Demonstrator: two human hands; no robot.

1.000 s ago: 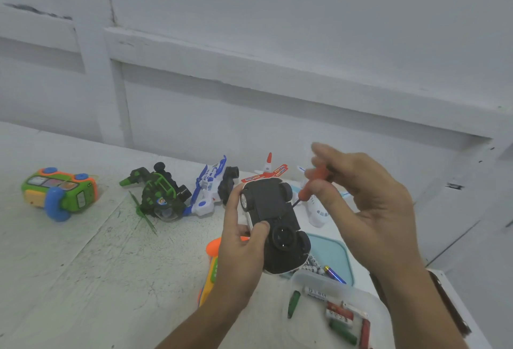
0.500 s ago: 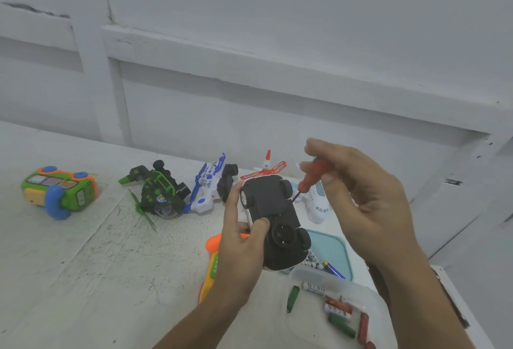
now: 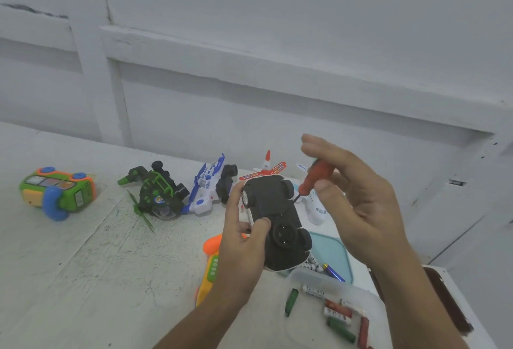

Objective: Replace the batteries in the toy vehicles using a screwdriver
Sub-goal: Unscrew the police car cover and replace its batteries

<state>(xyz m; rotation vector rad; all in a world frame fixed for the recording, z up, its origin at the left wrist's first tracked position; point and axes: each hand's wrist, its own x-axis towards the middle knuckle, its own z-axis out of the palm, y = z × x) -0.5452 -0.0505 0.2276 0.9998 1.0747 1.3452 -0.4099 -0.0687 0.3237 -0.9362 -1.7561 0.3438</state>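
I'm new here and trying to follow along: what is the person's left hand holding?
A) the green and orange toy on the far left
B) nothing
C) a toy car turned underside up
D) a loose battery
C: the left hand grips the toy car, whose black underside and wheels face up, while the right hand pinches the red screwdriver beside it.

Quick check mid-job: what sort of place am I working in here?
Likely a makeshift indoor workbench: a scuffed white table against a painted panelled wall, toy vehicles laid out, and a clear tub of batteries.
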